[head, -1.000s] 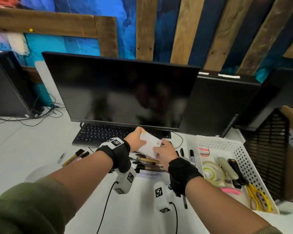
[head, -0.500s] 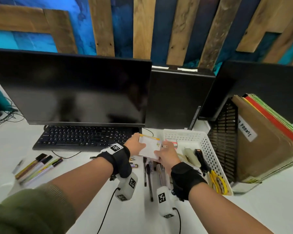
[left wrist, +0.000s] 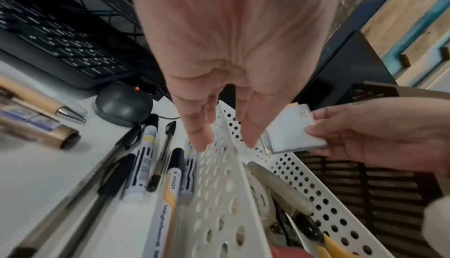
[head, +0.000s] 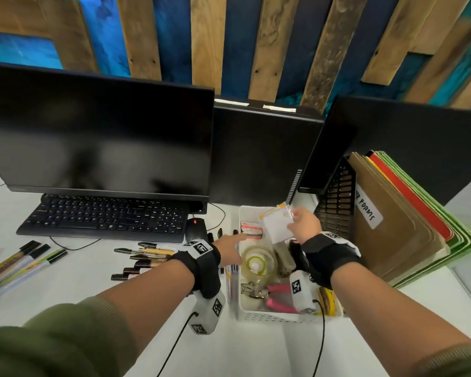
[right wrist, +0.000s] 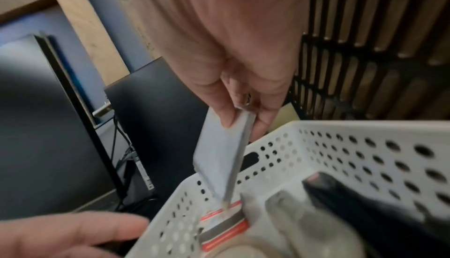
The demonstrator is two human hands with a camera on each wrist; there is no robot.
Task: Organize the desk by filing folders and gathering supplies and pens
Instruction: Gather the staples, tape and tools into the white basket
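The right hand (head: 304, 222) pinches a small white pad with a yellow top edge (head: 277, 223) between thumb and fingers, holding it tilted just above the far end of the white perforated plastic basket (head: 269, 317), its lower corner nearly at the red-and-white packet (right wrist: 222, 229) lying inside. The left hand (head: 230, 247) has let go of the pad — a second ago both hands held it together in front of the keyboard — and now hovers with fingers straight and holding nothing at the basket's left rim. So the pad has been carried across to the basket and is about to join the supplies; the drop itself is not yet made.

In the basket lie a roll of clear tape (head: 259, 261), pink-handled pliers (head: 279, 295) and yellow-handled scissors (head: 327, 297). Just left of it, on the white surface (head: 93, 278), loose black pens and white markers (left wrist: 155, 156) wait to be gathered, with more markers (head: 25, 263) further left. To the right, a black mesh file holder (head: 336, 202) stands with brown, red and green folders (head: 392, 221) already in it.

Behind are a black keyboard (head: 106, 216), a dark mouse (head: 196, 231), dark monitors (head: 98, 137) — and a wall of wooden planks over blue paint (head: 256, 44).
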